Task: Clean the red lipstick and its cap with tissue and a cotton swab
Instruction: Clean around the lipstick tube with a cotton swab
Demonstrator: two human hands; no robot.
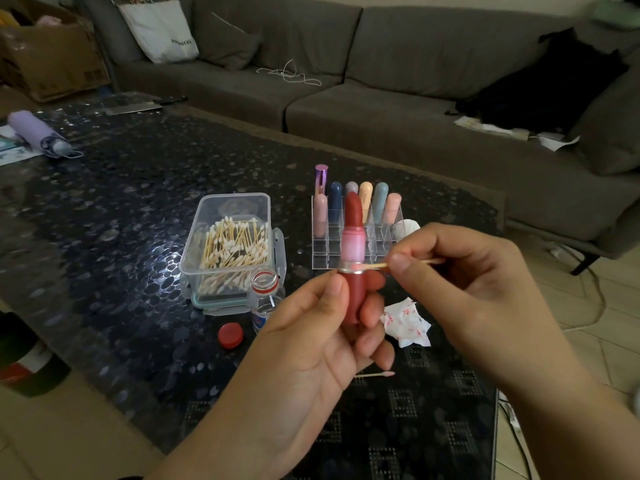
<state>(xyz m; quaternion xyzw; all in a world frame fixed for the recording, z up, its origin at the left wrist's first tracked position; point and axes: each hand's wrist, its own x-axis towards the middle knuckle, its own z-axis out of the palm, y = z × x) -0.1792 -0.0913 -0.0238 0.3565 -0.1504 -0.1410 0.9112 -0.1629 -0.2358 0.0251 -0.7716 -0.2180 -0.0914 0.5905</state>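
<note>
The left hand [311, 327] is nearest the camera, above the near edge of the table [104, 209]. It is curled around the red base of the red lipstick [354, 258], thumb on the left side and fingers wrapped on the right, holding it upright. The lipstick is wound out: a red bullet on top, a pink inner tube under it, a silver ring where the tube meets the base. The right hand [460, 278] is just to the right, thumb and forefinger pinching the wooden stick of a cotton swab [370, 266]. The swab lies level, and its tip, stained pink, touches the silver ring.

Below the hands, a second used swab [375, 374] with a pink tip lies near the table's near edge. Between the hands, a crumpled tissue [407, 323] with red smears lies on the table. Left of the left hand stands a small open bottle [265, 296], with its red lid [231, 335] lying beside it. Behind the bottle is an open clear box of cotton swabs [230, 244]. Behind the lipstick, toward the far edge, a clear acrylic organizer [356, 230] holds several pastel lipsticks upright. The lipstick's cap cannot be made out.
</note>
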